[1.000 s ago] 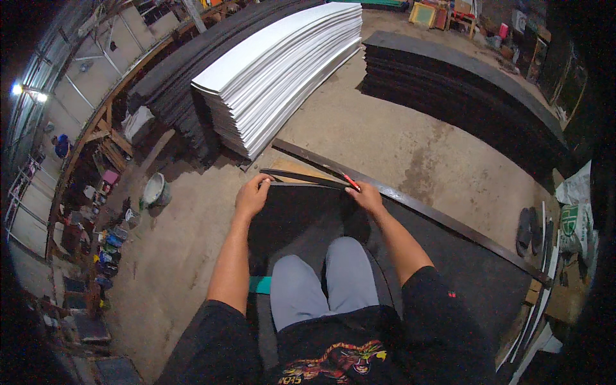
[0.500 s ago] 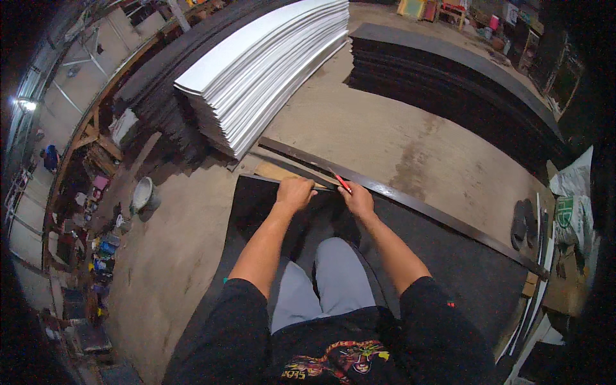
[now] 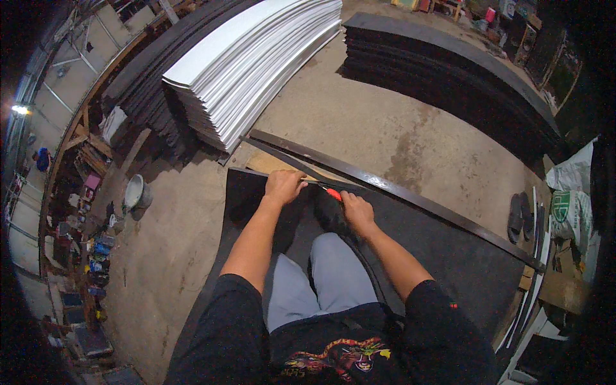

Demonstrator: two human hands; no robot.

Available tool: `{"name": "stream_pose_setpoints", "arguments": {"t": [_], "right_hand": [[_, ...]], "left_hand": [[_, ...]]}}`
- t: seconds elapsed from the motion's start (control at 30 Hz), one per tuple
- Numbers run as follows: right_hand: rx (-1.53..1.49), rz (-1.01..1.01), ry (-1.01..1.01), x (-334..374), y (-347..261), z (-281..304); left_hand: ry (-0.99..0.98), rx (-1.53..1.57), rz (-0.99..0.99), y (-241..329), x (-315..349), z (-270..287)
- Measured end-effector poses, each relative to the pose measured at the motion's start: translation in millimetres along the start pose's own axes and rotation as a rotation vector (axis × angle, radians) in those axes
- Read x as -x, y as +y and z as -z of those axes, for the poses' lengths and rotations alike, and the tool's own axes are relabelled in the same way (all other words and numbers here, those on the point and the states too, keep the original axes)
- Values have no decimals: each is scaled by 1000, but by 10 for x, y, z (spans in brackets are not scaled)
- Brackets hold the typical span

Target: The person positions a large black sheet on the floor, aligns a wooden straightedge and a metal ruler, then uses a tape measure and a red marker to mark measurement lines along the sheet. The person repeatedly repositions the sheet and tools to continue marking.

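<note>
A large black sheet point(image 3: 443, 247), like rubber or foam, lies beneath me on the floor. My left hand point(image 3: 284, 187) is closed at its far edge, fingers pinched on the sheet. A red-handled knife point(image 3: 333, 194) sits in my closed right hand point(image 3: 357, 210), its thin blade pointing left toward my left fingers. Just beyond both hands, a narrow black strip point(image 3: 282, 156) runs along a tan board point(image 3: 263, 162). A long dark metal bar point(image 3: 385, 184) crosses diagonally past the strip, along the sheet's far side.
Stacks of white sheets point(image 3: 224, 80) and black sheets point(image 3: 443, 67) stand beyond. To the left are a bucket point(image 3: 136, 194) and a cluttered shelf side. Slippers point(image 3: 520, 218), white sacks point(image 3: 571, 212) and thin white strips point(image 3: 534, 295) lie at right.
The knife has swung from pointing up and away to lying lower, its blade toward my left hand. My right hand has turned with it. The whole view has shifted slightly.
</note>
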State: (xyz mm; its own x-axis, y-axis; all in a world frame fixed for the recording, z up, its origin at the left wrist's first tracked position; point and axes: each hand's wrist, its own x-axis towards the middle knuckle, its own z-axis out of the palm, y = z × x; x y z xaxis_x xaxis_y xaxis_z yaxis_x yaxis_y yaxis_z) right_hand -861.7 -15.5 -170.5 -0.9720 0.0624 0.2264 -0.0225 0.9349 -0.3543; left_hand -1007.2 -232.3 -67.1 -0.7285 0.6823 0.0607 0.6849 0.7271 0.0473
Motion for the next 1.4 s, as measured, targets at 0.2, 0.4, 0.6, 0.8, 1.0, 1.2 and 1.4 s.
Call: {"name": "stream_pose_setpoints", "arguments": {"t": [0.2, 0.4, 0.6, 0.8, 1.0, 1.2, 1.4], "right_hand": [[77, -67, -104, -135, -52, 29], [61, -183, -275, -88, 100, 295], [96, -356, -319, 404, 804, 376], [188, -404, -342, 973, 1510, 520], [23, -296, -273, 1069, 1162, 564], [59, -190, -177, 713, 767, 451], [112, -96, -129, 587, 668, 404]], "left_hand": [[0, -17, -1, 29, 28, 44], [-20, -32, 3, 24, 44, 24], [-21, -36, -7, 56, 63, -6], [-183, -85, -21, 264, -131, 107], [-385, -143, -71, 741, -425, -145], [-267, -71, -97, 748, -424, -453], [-224, -35, -90, 769, -339, -358]]}}
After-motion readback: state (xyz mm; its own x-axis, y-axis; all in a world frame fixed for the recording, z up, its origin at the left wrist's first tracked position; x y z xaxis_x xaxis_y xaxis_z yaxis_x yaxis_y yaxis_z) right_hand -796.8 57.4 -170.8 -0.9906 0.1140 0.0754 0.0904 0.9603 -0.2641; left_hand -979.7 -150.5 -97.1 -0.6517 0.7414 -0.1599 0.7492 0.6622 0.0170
